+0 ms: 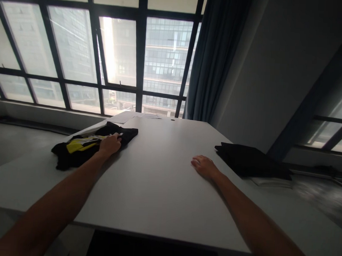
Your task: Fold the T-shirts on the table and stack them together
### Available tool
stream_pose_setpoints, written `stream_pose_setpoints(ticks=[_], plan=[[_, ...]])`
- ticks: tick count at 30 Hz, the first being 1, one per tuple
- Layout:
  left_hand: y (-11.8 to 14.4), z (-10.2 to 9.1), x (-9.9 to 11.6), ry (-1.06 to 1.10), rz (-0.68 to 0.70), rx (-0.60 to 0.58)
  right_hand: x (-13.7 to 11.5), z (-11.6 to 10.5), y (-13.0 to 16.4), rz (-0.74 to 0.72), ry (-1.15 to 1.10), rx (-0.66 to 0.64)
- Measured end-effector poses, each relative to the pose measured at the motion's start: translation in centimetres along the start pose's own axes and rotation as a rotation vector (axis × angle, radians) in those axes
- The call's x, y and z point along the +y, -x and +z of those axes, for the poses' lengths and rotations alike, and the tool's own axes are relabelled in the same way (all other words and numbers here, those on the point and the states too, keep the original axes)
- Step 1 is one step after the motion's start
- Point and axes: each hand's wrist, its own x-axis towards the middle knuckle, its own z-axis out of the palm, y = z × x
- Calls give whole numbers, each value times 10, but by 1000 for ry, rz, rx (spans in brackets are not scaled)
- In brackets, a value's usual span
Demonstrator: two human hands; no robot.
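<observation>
On the left side of the white table (161,196) lies a crumpled black garment (72,159) with yellow and white panels. My left hand (111,143) is on its right part, with the fingers curled and closed on the dark cloth. The fingertips are partly hidden against the fabric. Apart from any object, my right hand (205,166) rests on the bare tabletop, its fingers loosely bent and holding nothing. To its right is a flat stack of folded black cloth (252,161), not touched by the hand.
White folded cloth (273,182) shows under the black stack at the table's right edge. Papers (121,117) lie at the far end, near a small round cable hole (173,120). Beyond stand large windows (117,52) and a blue curtain (211,61).
</observation>
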Motion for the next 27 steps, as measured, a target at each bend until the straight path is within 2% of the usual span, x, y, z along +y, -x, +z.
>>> stream_pose_setpoints(ticks=[2, 4, 7, 9, 11, 12, 14, 16, 18, 20, 22, 25, 27], plan=[[2, 14, 19, 34, 31, 16, 0, -3, 0, 14, -16, 23], [12, 29, 43, 96, 171, -38, -3, -4, 0, 4, -37, 37], [39, 45, 80, 210, 504, -238, -14, -7, 2, -52, -100, 53], [58, 47, 99, 347, 757, -406, -23, -10, 6, -123, -163, 55], [70, 43, 111, 493, 918, -555, -33, -11, 10, -213, -225, 45], [73, 40, 114, 548, 955, -596, -38, -11, 12, -265, -248, 38], [71, 34, 114, 589, 953, -569, -47, -10, 15, -376, -269, 20], [60, 30, 107, 544, 903, -412, -54, -7, 17, -471, -267, -3], [43, 25, 92, 431, 778, -216, -58, -4, 17, -512, -247, -20], [24, 21, 70, 296, 591, -64, -59, -3, 15, -493, -185, -19], [6, 17, 43, 181, 423, 7, -55, -2, 11, -450, -107, -16], [-13, 15, 7, 82, 256, 76, -43, -3, 3, -394, -41, -22], [-19, 15, -9, 57, 172, 81, -31, -4, -1, -314, 4, -20]])
